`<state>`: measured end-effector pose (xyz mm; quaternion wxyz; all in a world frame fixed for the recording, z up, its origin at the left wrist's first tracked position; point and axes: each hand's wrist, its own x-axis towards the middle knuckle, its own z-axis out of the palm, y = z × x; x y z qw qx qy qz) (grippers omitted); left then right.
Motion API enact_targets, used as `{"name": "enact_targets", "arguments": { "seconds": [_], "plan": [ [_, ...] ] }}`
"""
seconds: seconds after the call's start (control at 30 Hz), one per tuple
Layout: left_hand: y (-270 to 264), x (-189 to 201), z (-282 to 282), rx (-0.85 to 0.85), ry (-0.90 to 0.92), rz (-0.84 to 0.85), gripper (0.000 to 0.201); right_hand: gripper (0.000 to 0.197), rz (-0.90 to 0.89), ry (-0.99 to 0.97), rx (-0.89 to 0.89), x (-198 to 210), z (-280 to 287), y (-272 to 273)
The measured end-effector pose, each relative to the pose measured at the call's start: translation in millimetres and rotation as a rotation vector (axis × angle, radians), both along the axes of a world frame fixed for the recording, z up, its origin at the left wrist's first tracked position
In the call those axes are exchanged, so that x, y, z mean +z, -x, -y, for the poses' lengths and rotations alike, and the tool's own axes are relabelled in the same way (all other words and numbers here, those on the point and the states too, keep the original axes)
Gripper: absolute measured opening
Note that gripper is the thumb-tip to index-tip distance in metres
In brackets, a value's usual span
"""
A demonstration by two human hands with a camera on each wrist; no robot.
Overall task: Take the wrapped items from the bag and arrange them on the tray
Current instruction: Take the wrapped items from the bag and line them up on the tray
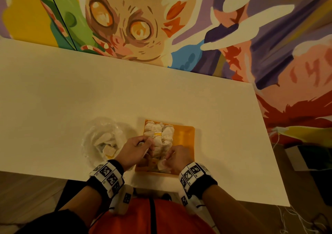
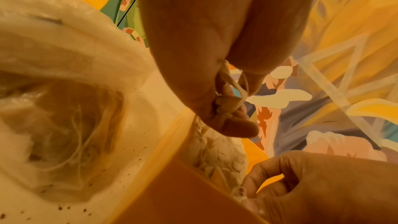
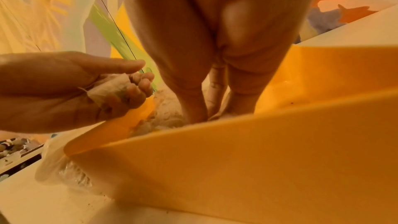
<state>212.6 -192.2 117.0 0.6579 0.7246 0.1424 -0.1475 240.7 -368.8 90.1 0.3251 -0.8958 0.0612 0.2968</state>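
Left hand point(image 1: 136, 148): pinching a wrapped item point(image 3: 108, 89) over the tray point(image 1: 186, 138) edge.
Right hand point(image 1: 177, 157): fingers curling onto wrapped items point(image 1: 161, 135) lying inside the tray.
Bag point(image 1: 102, 140): lying beside the tray.
Writing: none readable.

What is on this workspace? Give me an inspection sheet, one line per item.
Surface: white table, small dark specks beside the bag.
Job's things: orange tray holds a pile of wrapped items along its left side; clear plastic bag left of the tray has some inside.
Clutter: nothing seen.
Hands: left hand grips one wrapped item over the tray's left rim; right hand has its fingertips down in the pile, grip unclear.
Cables: thin white cords on the floor, right.
Surroundings: colourful mural behind the table; tagged bands on both wrists.
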Motion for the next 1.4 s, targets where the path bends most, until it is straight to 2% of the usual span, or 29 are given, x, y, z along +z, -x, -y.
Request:
{"name": "enact_targets", "arguments": {
  "seconds": [0.2,0.33,0.47,0.53,0.6,0.67,0.83,0.93,1.03,1.1,1.2,1.33,1.4],
  "plan": [
    [-1,1,1,0.042,0.094,-0.064,0.036,0.023,-0.061,-0.013,-0.022,-8,4,2],
    [-3,4,-1,0.115,0.288,-0.19,0.056,0.024,0.076,-0.01,0.021,-1,11,-3],
    [-3,10,-1,0.129,0.369,-0.273,0.07,0.014,0.283,-0.197,0.05,27,1,-6],
    [-3,11,0,0.115,0.366,-0.288,0.074,0.016,0.312,-0.343,0.081,40,-8,-4],
    [-4,13,1,0.11,0.366,-0.293,0.075,0.026,0.286,-0.41,0.152,46,-15,0],
    [-5,17,4,0.09,0.369,-0.288,0.074,0.031,0.309,-0.352,0.251,46,-19,1],
    [-3,24,5,0.049,0.4,-0.305,0.069,0.014,0.322,-0.342,0.277,42,-21,4],
    [-1,24,-3,-0.021,0.252,-0.219,0.048,0.015,0.344,-0.414,0.123,41,-17,1],
    [-2,25,-16,-0.087,-0.055,0.014,0.021,0.023,0.338,-0.461,0.015,39,-9,-5],
    [-3,30,-19,-0.125,-0.194,0.163,0.014,0.024,0.341,-0.443,0.014,37,-5,-8],
    [-6,37,-13,-0.123,-0.257,0.277,0.009,0.024,0.342,-0.486,0.013,36,-3,-11],
    [-10,32,-7,-0.145,-0.245,0.285,0.014,0.028,0.328,-0.523,0.014,30,-4,-10],
    [-11,29,-4,-0.129,-0.268,0.326,0.011,0.023,0.318,-0.552,0.007,28,-4,-10]
  ]
}}
